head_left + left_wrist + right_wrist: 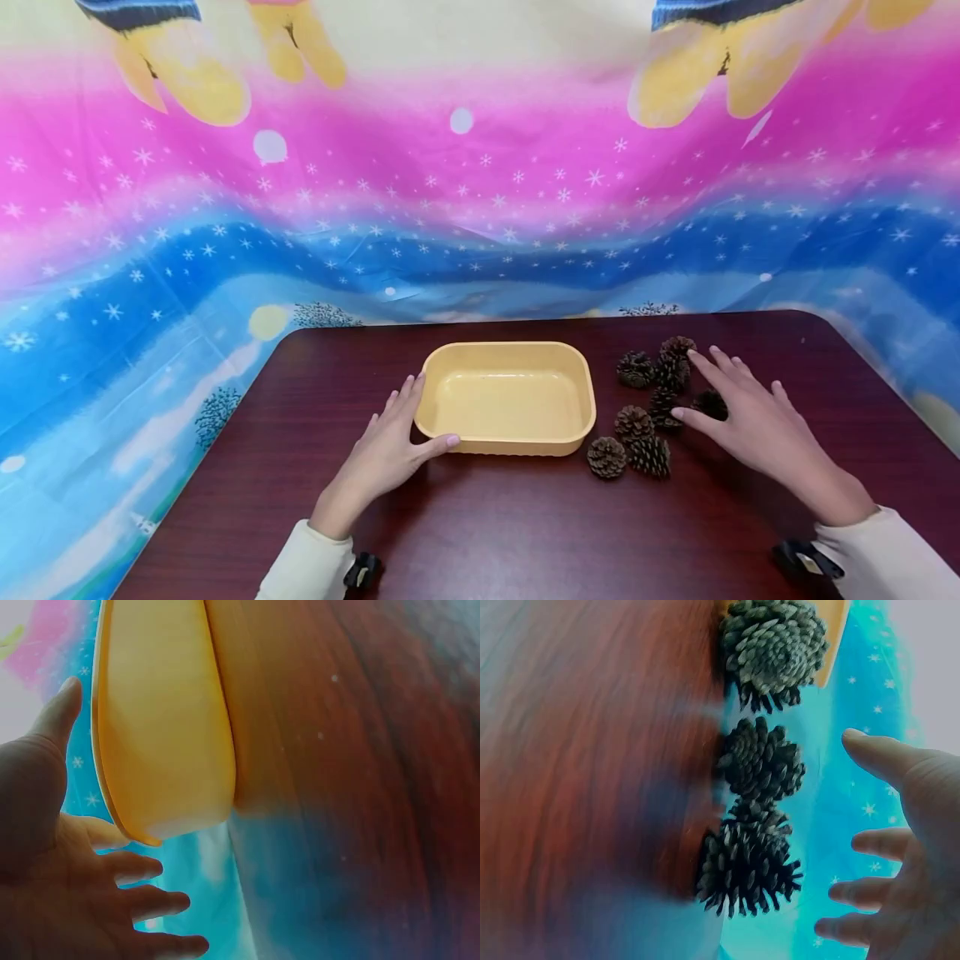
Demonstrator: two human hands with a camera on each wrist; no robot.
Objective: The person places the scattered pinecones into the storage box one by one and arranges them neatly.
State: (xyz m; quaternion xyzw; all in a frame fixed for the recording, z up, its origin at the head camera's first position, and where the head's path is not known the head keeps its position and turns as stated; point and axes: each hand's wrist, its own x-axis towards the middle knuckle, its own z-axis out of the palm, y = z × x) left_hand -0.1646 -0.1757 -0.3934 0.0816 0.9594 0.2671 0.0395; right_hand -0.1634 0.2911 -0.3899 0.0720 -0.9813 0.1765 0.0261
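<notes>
A yellow rectangular tray [506,446] with rounded corners stands on the dark red table. At its left end is my left hand [386,450], fingers spread along the side and thumb by the near rim. The left wrist view shows that hand [90,885] beside the tray's wall [165,720], not curled round it. Several brown pine cones [633,425] lie in a loose group right of the tray. Over the group's right side hovers my right hand [757,425], fingers spread, partly hiding a cone. In the right wrist view, the cones [746,870] stand apart from the hand [907,855].
The wooden table [510,533] has rounded far corners. Behind and beside it hangs a pink and blue cloth [480,208] with snowflakes. A small black device [363,571] is strapped at the left wrist and another [808,560] at the right.
</notes>
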